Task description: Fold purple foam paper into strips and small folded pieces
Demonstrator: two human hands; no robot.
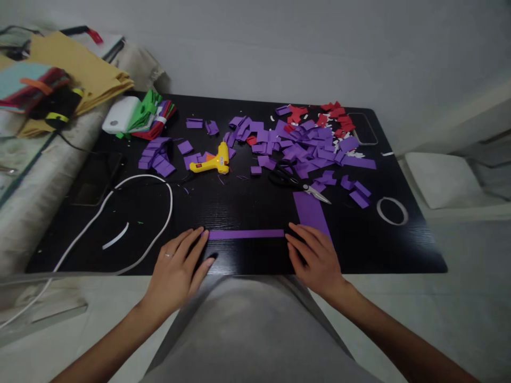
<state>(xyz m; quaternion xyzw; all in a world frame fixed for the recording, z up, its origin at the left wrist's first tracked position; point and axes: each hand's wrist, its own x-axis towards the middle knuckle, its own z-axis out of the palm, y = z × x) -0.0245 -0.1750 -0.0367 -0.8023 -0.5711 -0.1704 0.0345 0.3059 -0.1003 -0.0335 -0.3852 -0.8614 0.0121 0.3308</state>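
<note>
A narrow purple strip lies straight across the black table near its front edge. My left hand rests with outstretched fingers at the strip's left end, the thumb apart from them. At the right end, the fingertips of my right hand touch the strip, with the fingers spread. A wider purple sheet runs partly under my right hand. Black-handled scissors lie over the far end of that sheet, blades pointing right. A yellow glue gun lies further back on the table.
Many folded purple pieces and red pieces are heaped at the back. A white cable loops over the left side. A ring of tape lies at right, and a bundle of coloured sheets at back left.
</note>
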